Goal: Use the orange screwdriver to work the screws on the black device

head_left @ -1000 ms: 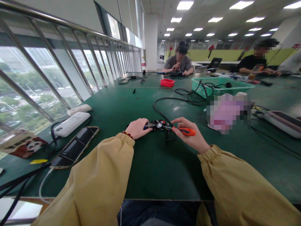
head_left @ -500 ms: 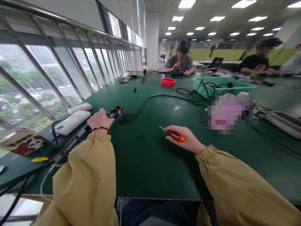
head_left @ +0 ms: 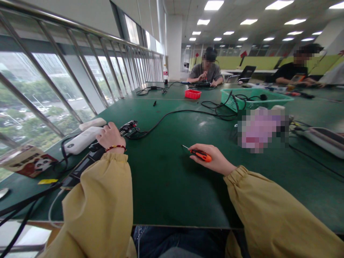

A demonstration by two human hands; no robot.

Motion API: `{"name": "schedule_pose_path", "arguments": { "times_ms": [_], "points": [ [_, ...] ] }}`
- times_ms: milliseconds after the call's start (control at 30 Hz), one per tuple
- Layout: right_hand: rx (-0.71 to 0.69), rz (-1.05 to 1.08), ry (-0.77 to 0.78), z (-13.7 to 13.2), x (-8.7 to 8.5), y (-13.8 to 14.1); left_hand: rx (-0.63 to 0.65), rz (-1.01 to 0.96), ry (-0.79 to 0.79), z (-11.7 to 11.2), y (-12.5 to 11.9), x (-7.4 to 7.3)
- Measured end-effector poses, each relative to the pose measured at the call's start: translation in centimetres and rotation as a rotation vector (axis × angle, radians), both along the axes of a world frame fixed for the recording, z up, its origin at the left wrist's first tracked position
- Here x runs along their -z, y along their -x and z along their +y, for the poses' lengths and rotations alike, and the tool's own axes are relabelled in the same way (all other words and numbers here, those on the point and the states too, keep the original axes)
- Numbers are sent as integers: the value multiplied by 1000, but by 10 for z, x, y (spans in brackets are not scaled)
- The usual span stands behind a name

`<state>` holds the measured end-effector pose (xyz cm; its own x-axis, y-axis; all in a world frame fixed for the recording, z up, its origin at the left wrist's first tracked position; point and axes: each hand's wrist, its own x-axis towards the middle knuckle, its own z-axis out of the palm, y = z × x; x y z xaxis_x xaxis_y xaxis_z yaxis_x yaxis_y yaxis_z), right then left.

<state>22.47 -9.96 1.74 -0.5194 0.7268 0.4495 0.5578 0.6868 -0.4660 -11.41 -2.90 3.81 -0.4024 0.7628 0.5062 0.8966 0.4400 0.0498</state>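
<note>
On the left, my left hand [head_left: 111, 138] is closed around the near end of a black wired device [head_left: 129, 128], whose far end shows exposed electronics. Its thumb and the gripped end are hidden from me. A white oblong case [head_left: 86, 139] lies right beside these fingers, and a long black object [head_left: 83, 167] is partly under my wrist and sleeve. Over the table's middle, my right hand [head_left: 212, 157] grips an orange and black screwdriver [head_left: 200, 154], its thin shaft pointing left. The screwdriver tip is apart from the device.
A black cable [head_left: 172, 111] runs across the green table [head_left: 166, 186] from the device toward a green basket [head_left: 258, 104]. Farther back stand a small red tray [head_left: 192, 94] and a bottle [head_left: 165, 74]. A panda-printed box [head_left: 29, 161] sits left by the railing. Two people sit beyond.
My left hand and the wired device have shifted slightly left, and the hand is now closer to the white case. My right hand with the screwdriver has stayed almost still.
</note>
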Motion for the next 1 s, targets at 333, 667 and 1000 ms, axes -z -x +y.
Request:
{"name": "schedule_pose_path", "arguments": {
  "times_ms": [333,667,1000],
  "points": [
    [182,72,21,1,3,0,199,52,-175,-5,-16,-5],
    [380,221,-125,12,8,-9,1059,135,25,-13,-119,22],
    [333,128,-41,32,25,-18,788,-156,-13,14,-84,24]
  ]
}}
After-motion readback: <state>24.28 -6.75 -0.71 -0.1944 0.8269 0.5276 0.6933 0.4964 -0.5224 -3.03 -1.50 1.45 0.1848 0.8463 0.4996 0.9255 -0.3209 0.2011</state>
